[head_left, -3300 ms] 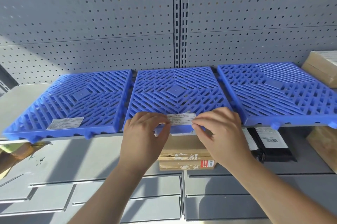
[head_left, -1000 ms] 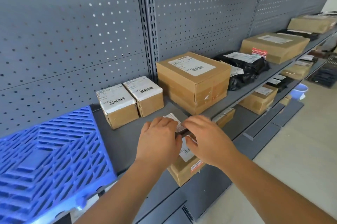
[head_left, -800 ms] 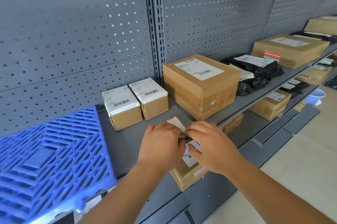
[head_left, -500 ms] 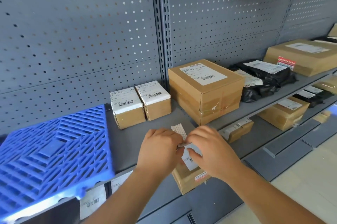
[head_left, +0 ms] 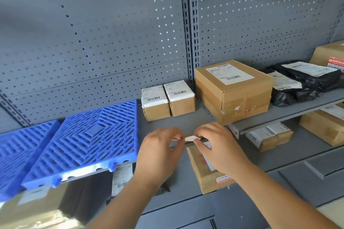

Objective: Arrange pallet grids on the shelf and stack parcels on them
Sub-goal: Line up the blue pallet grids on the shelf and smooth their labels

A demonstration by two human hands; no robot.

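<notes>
Two blue pallet grids lie on the grey shelf (head_left: 188, 123); the nearer grid (head_left: 87, 143) overhangs the front edge, the other grid (head_left: 16, 154) is at far left. Two small labelled boxes (head_left: 168, 100) stand behind my hands, a large cardboard parcel (head_left: 233, 90) to their right. My left hand (head_left: 160, 154) and my right hand (head_left: 216, 145) pinch a small white paper label (head_left: 191, 138) between them, in front of the shelf edge. Under my right hand a cardboard box (head_left: 206, 174) rests on the lower shelf.
Black poly-bag parcels (head_left: 307, 83) and another carton (head_left: 329, 53) sit further right on the shelf. The lower shelf holds more boxes (head_left: 270, 135), a brown parcel (head_left: 323, 126) and a labelled black bag (head_left: 121, 178). Grey pegboard backs the shelving.
The view has swung from the three grids to the parcels on the right. Both hands carried the peeled label along, and it now lies flatter between my fingertips.
</notes>
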